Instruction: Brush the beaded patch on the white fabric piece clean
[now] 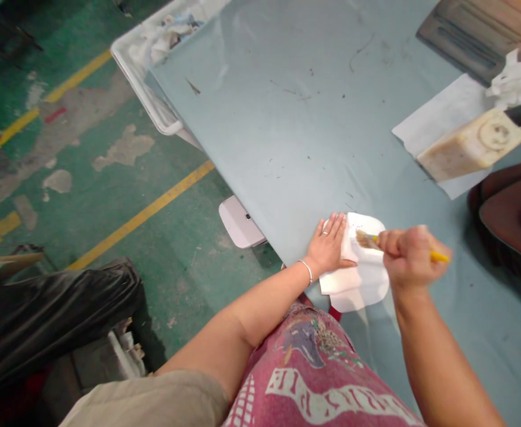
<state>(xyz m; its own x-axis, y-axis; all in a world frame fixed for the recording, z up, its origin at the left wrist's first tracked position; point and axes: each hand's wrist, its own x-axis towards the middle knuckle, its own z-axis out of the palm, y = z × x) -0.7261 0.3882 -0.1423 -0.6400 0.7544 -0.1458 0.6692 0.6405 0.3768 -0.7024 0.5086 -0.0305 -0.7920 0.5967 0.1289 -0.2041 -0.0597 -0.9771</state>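
A white rounded sheet piece (pixel 367 279) lies at the table's near edge, partly overhanging it. Flat on its left part rests my left hand (pixel 329 246), fingers stretched out, with a ring and a bracelet showing. My right hand (pixel 414 258) is closed around the yellow handle of a brush (pixel 367 239). The brown bristles meet the upper middle of the white piece, where small dark specks show. Part of the handle is hidden inside my fist.
The blue-grey table (pixel 287 136) carries a yellowish block-shaped container (pixel 469 145) on white paper (pixel 438 118). Dark red-brown stacked pieces (pixel 518 219) sit at right. A brown panel (pixel 473 35) lies at the far right. A white bin (pixel 140 89) stands beside the table's left edge.
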